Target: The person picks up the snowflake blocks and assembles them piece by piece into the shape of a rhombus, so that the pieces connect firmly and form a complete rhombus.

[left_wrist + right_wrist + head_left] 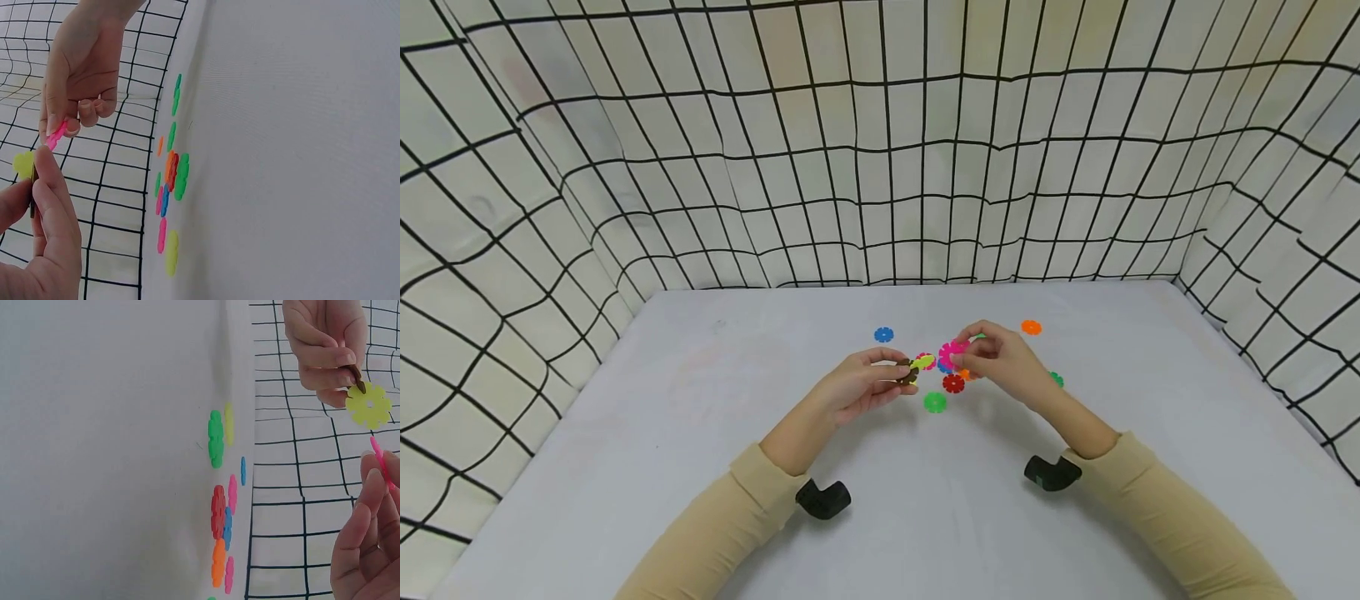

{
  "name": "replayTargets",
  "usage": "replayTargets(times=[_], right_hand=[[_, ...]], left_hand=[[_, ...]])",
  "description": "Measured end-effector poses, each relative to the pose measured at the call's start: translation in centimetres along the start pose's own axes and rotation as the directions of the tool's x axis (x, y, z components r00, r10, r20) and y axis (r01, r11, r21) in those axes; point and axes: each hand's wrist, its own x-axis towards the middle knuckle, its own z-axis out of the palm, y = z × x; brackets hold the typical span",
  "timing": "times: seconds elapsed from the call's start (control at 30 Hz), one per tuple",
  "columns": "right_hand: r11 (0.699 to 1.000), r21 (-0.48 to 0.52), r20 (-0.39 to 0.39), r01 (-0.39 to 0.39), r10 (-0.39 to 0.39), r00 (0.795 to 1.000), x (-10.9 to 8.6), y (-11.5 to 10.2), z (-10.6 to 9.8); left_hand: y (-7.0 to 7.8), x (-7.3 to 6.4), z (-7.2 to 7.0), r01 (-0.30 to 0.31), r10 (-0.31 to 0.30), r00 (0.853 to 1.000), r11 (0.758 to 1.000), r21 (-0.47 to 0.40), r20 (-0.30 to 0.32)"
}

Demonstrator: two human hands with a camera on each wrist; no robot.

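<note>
My left hand [859, 390] pinches a brown notched plastic disc [357, 380] between thumb and fingers. A yellow notched disc [369, 405] is slotted into the brown one at an angle and juts out toward the right hand. Between thumb and fingertips, my right hand [1006, 360] holds a pink notched disc [952, 355]. Both hands are raised over the table, facing each other. In the right wrist view the pink disc's edge is close to the yellow disc's rim, with a small gap between them.
On the white table [700, 467] lie more notched discs: a blue one [883, 334], a red one [953, 383], a green one [935, 402], an orange one [1032, 327] and several others. White walls with black grid lines [887, 200] enclose the back and sides.
</note>
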Motion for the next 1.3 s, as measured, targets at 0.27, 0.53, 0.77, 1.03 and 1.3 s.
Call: replayTargets(times=[0.27,0.53,0.77,1.03,1.3], right_hand=[[1.000,0.030,-0.041,0.005,-0.004,0.999,-0.1,-0.1,0.5],[0.999,0.048,-0.087,0.017,-0.013,0.996,-0.3,-0.5,0.9],[0.997,0.073,-0.107,0.040,-0.032,0.994,-0.4,-0.7,1.1],[0.994,0.110,-0.105,0.020,-0.008,0.994,-0.3,-0.5,1.4],[0.994,0.113,-0.098,-0.009,0.020,0.995,-0.2,-0.3,1.8]], left_hand=[[-0.4,0.1,0.2,0.007,-0.007,1.000,1.000,-0.013,0.007],[-0.5,0.4,0.4,0.010,-0.010,1.000,1.000,-0.018,-0.005],[-0.5,0.5,0.7,0.018,-0.018,1.000,0.999,-0.031,-0.002],[-0.5,0.4,0.8,0.021,-0.022,1.000,0.999,-0.048,-0.017],[-0.6,0.5,0.8,-0.014,0.012,1.000,0.995,-0.096,-0.019]])
